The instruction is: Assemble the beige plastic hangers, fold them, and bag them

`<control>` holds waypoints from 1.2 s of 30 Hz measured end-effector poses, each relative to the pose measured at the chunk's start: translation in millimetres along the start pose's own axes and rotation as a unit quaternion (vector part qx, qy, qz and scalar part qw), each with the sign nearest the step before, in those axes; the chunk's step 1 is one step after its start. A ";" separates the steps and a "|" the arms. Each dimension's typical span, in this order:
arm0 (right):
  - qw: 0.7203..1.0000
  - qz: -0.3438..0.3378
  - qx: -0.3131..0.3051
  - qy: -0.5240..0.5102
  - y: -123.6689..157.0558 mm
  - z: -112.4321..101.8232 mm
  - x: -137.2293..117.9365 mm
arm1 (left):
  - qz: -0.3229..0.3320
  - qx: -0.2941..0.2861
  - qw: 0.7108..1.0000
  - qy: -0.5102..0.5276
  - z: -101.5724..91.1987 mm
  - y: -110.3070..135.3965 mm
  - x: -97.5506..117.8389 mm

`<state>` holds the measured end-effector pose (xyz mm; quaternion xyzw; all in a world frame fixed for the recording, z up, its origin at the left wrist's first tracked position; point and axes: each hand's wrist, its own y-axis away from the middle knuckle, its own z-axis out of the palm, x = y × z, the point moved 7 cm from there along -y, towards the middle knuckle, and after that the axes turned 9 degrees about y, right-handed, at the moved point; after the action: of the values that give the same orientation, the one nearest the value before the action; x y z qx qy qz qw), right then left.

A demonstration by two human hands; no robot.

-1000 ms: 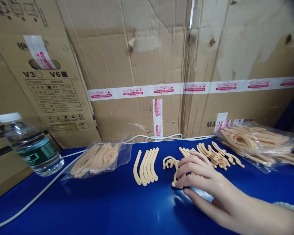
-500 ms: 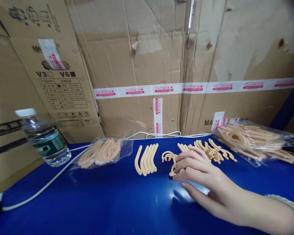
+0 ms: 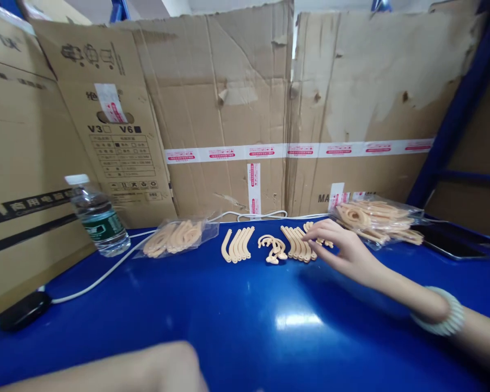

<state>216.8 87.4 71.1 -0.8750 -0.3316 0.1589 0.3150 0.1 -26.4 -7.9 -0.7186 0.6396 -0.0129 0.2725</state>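
Note:
My right hand [image 3: 340, 249] hovers at the right end of a row of curved cream-coloured strips [image 3: 294, 242]. Its fingers are stretched out with the thumb a little apart, and I see nothing held in them. The hand partly hides that row and some small cream pieces behind it. Left of the row lies a loose cluster of small curved cream pieces [image 3: 275, 247]. Another row of several curved strips [image 3: 240, 245] lies side by side farther left. At the bottom edge my left hand [image 3: 177, 365] is blurred and cut off, its fingers out of sight.
Clear plastic bags with cream pieces lie on the left [image 3: 175, 237] and right [image 3: 375, 215]. A water bottle [image 3: 100, 220], a white cable [image 3: 93, 284] and a black object [image 3: 24, 311] are at left. A dark phone-like slab [image 3: 453, 242] lies at right. Cardboard [image 3: 228, 114] backs the blue table [image 3: 228, 316].
The view has pulled back and tilted up. My right hand has shifted right, uncovering the small cluster and much of the right row. My left hand has come into view at the bottom.

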 end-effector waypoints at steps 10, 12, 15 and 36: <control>0.996 0.073 -0.006 0.057 9.9 4.4 67.3 | -0.223 -0.033 0.974 0.034 1.1 -26.6 -86.3; 0.994 0.083 -0.034 0.057 14.2 8.3 89.9 | -0.296 -0.029 0.952 0.073 10.3 -11.4 -104.9; 0.990 0.068 -0.108 0.056 20.4 13.9 113.5 | -0.347 -0.058 0.930 0.102 19.4 3.6 -119.4; 0.976 0.043 -0.200 0.071 20.7 6.0 109.3 | -0.375 -0.159 0.902 0.140 30.5 3.1 -121.3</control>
<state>303.5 152.5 45.4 -0.9426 -0.2960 0.0406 0.1493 -13.6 97.3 4.9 -0.9301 0.3476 -0.1127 0.0377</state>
